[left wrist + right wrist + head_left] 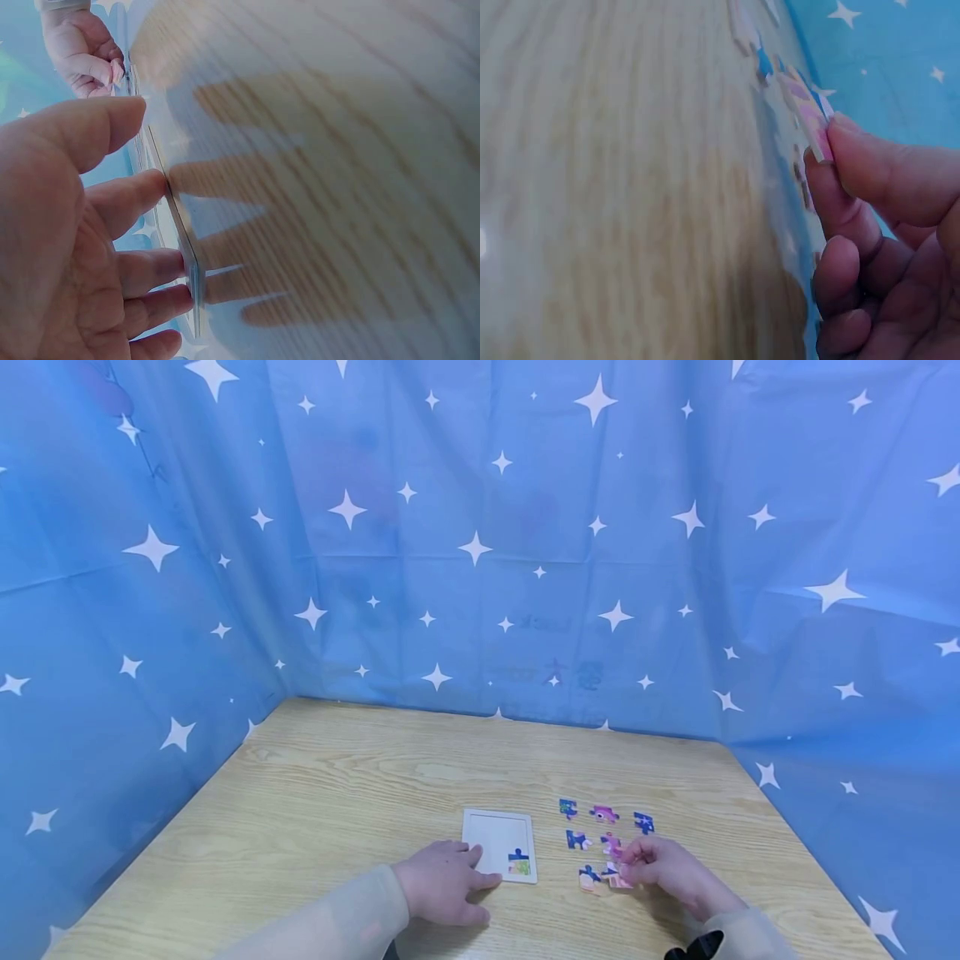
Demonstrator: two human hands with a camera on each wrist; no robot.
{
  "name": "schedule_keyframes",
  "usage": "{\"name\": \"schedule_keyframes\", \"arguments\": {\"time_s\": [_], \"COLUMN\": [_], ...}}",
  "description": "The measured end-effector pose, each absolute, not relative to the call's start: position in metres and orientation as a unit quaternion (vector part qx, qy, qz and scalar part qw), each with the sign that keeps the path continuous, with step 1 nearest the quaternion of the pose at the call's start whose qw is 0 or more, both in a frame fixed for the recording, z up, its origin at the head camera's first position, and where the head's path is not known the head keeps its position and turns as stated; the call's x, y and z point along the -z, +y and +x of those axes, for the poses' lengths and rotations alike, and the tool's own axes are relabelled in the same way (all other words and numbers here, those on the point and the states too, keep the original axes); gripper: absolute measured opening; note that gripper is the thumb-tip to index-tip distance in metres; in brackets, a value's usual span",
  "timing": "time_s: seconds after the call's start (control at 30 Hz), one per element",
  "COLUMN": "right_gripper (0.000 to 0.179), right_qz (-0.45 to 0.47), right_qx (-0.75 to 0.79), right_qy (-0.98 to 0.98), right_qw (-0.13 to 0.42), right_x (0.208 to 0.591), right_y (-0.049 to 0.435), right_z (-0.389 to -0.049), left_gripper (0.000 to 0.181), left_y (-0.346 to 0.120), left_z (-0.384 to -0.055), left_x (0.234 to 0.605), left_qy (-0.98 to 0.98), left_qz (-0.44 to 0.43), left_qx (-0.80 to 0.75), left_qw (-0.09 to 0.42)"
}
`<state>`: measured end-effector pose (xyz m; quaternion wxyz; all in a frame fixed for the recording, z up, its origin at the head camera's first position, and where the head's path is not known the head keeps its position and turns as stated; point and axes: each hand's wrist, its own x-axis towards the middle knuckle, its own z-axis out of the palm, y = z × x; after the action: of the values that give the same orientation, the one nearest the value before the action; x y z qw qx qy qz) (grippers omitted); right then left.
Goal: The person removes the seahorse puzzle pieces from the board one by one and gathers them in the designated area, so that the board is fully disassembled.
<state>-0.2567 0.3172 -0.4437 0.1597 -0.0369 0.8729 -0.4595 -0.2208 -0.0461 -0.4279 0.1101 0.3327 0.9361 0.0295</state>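
A white puzzle tray lies on the table, one blue and green puzzle piece in its lower right corner. My left hand rests on the tray's left and lower edge with its fingers spread; in the left wrist view its fingertips touch the frame. Right of the tray, my right hand pinches a pink puzzle piece between thumb and forefinger, tilted up off the table. Around it lie several loose pieces, among them a pink one with an eye and a dark blue one.
The pale wooden table meets a blue curtain with white stars at its back and sides. More loose pieces lie between the tray and my right hand. A black band is at my right wrist.
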Motion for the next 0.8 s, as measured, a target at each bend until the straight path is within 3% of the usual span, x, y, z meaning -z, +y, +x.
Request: {"name": "schedule_keyframes", "arguments": {"time_s": [0.2, 0.57, 0.8], "right_gripper": [0.018, 0.014, 0.014], "right_qz": [-0.008, -0.040, 0.010], "right_qx": [0.439, 0.415, 0.393], "right_qy": [0.888, 0.902, 0.914], "right_qw": [0.137, 0.113, 0.101], "right_x": [0.448, 0.452, 0.451], "right_y": [0.317, 0.315, 0.308], "right_z": [-0.252, -0.248, -0.247], "left_gripper": [0.055, 0.054, 0.054], "left_y": [-0.046, -0.046, -0.047], "left_z": [-0.221, -0.220, -0.220], "left_x": [0.428, 0.426, 0.427], "left_qy": [0.935, 0.935, 0.935], "left_qz": [0.335, 0.337, 0.339], "left_qx": [-0.027, -0.026, -0.023], "left_qw": [0.110, 0.105, 0.101]}}
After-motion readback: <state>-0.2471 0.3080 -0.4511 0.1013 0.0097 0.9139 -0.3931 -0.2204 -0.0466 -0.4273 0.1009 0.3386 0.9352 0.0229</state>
